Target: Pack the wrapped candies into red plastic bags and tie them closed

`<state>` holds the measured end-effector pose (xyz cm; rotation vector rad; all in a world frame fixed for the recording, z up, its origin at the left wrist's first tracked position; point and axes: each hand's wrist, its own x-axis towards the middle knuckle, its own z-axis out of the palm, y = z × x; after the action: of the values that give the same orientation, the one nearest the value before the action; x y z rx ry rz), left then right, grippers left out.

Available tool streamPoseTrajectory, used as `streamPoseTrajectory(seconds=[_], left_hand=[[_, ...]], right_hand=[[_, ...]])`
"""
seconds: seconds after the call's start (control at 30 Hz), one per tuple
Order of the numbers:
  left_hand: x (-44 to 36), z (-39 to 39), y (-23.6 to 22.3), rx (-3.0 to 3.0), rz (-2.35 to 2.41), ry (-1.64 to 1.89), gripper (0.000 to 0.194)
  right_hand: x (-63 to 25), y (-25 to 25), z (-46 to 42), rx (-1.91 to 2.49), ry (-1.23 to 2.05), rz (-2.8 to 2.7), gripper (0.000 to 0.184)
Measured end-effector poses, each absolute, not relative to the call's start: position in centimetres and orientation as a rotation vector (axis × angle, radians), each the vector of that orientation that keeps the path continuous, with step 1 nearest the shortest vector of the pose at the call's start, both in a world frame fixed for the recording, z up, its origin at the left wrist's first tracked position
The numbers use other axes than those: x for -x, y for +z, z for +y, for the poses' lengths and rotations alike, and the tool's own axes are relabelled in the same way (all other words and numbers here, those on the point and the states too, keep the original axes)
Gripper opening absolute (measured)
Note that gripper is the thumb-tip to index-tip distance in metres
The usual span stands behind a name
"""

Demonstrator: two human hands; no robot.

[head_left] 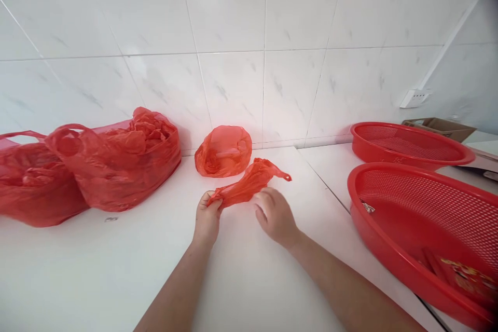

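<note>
A small empty red plastic bag (249, 182) is stretched over the white table between my two hands. My left hand (207, 217) is closed in a pinch on its lower left end. My right hand (275, 213) has its fingers curled against the bag's right side, gripping it. One bag handle sticks out to the right past my fingers. Just behind the held bag sits a rounded, knotted red bag (223, 151) against the wall.
Two large stuffed red bags (116, 158) (33, 181) stand at the left by the tiled wall. Two red mesh baskets (408, 146) (389, 249) lie at the right; the nearer one holds red packets. A cardboard box (439, 126) is behind them.
</note>
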<state>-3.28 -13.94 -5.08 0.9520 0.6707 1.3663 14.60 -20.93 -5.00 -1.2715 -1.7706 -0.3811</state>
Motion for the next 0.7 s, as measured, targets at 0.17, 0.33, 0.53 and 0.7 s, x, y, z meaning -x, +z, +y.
streamPoseTrajectory(seconds=[0.17,0.33,0.53,0.7], left_hand=[[2.3,-15.1,-5.1,-0.963,0.544,1.158,0.012],[2.3,-15.2,-4.8,-0.929,0.554,1.095,0.019],[4.2,-13.1,-4.6,-0.748,0.540,1.290,0.025],[3.9,-13.9,-3.2,-0.892,0.908,1.528,0.019]], right_hand=[[-13.1,-5.5,-19.8,1.175,-0.338,-1.850,0.030],[-15.7,-5.9,-18.4,1.665,-0.211,-1.829,0.024],[-17.8,-6.0,-17.9,2.038,-0.040,-1.599,0.029],[-17.0,-5.6,-17.8,2.062,0.162,-1.517,0.028]])
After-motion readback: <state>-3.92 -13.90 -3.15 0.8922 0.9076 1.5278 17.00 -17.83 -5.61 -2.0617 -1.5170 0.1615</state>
